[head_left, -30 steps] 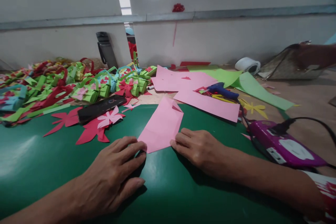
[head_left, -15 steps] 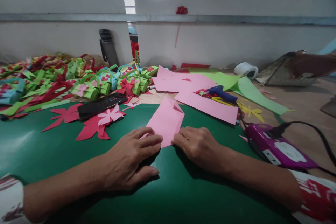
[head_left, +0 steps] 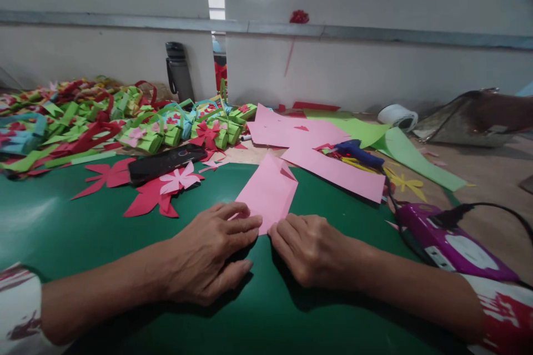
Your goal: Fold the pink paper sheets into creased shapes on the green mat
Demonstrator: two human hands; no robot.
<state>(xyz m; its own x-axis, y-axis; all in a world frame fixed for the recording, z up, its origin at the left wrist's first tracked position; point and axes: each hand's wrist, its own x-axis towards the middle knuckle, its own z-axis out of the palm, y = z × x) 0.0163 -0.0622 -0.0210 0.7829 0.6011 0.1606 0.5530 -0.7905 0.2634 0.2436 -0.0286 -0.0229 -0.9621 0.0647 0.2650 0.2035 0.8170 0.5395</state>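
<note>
A folded piece of pink paper lies on the green mat, with a small raised flap at its far right corner. My left hand rests flat with its fingertips on the paper's near left side, its thumb spread apart on the mat. At the near right corner my right hand has its fingers curled and pressed together on the paper's edge. The right fingertips partly cover that corner.
Left are red flower cutouts, a black phone and piled paper baskets. Right are a pink sheet, a blue glue gun and a purple power strip with cords. A bottle stands behind.
The view has shifted slightly. My right hand has slid a little nearer to me along the paper's right edge, to its near corner. My left hand stays on the paper.
</note>
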